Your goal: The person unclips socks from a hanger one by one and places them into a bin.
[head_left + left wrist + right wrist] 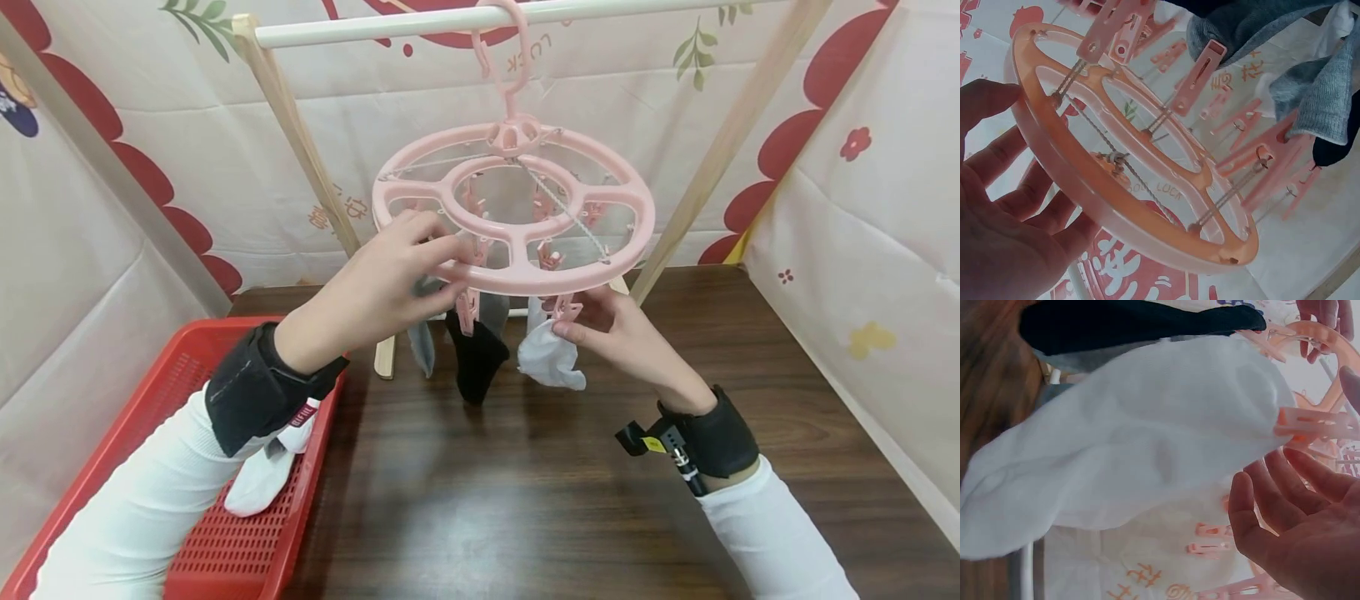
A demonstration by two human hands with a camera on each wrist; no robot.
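Note:
A round pink clip hanger (517, 279) hangs from a white rail. My left hand (397, 271) holds its near left rim, thumb on one side and fingers on the other in the left wrist view. A white sock (551, 354) hangs from a pink clothespin (1313, 423) at the front right. Beside that clothespin is my right hand (626, 333), with fingers relaxed and spread below the clip in the right wrist view. Left of the white sock hang a black sock (477, 358) and a grey sock (1322, 100), both held by clips.
A red basket (198, 329) at the left has white socks (260, 481) in it, partly hidden by my left arm. The white rail (360, 30) rests on wooden legs (720, 158). Brown tabletop (525, 500) lies below, with patterned cloth walls (862, 242) around it.

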